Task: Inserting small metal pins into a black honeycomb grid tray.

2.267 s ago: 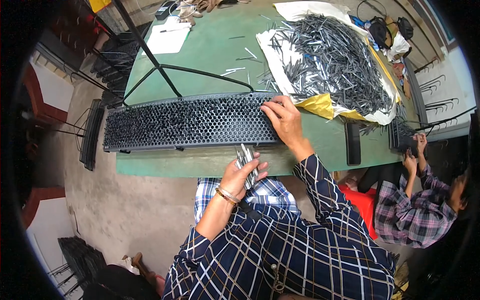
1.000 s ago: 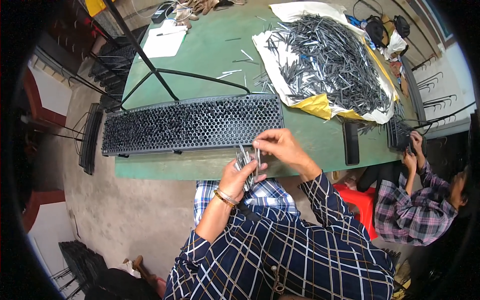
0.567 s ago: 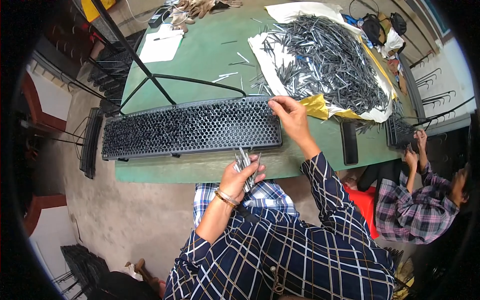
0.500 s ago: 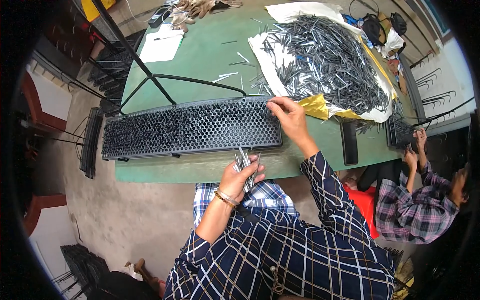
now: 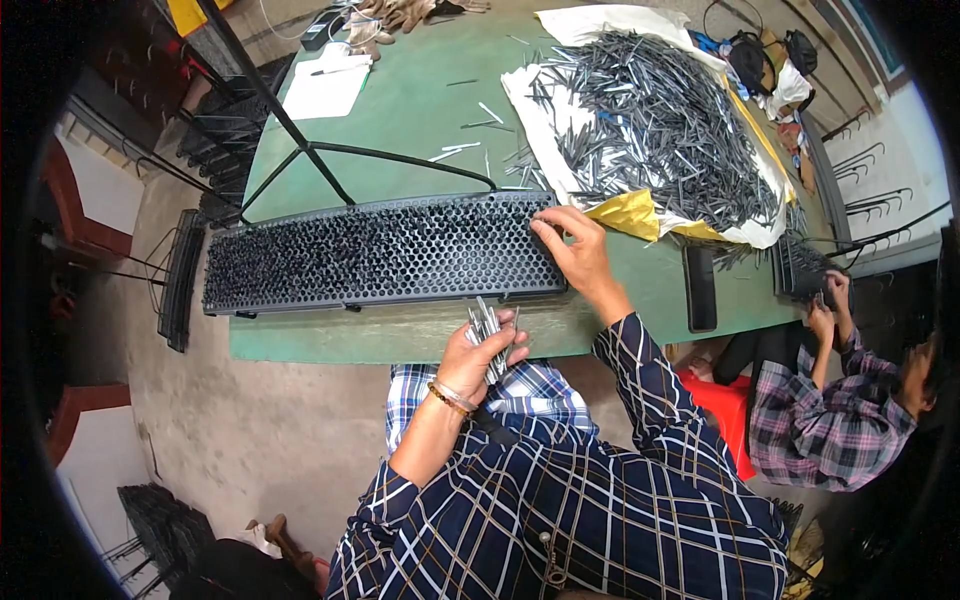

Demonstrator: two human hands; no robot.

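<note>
A long black rack [image 5: 440, 278] full of round holes lies along the near side of the green table. Dark rod ends crowd its left and middle holes, while holes toward the right end look bare. My left hand [image 5: 468, 362] is closed around a bundle of thin metal rods [image 5: 486, 322], just in front of the rack's near edge. At the rack's right end, my right hand [image 5: 584, 258] has thumb and index finger pinched together over the holes. Whatever is between those fingertips is too small to make out.
A large heap of metal rods [image 5: 660, 120] lies on a white and yellow sack [image 5: 637, 212]. A black phone [image 5: 699, 288] rests right of my hand. Black bars [image 5: 300, 140] rise behind the rack. Another person [image 5: 835, 410] works at the right beside a red stool [image 5: 722, 405].
My right hand has shifted slightly down and left along the rack's right end, still pinched. My left hand and its rods stay nearly in place.
</note>
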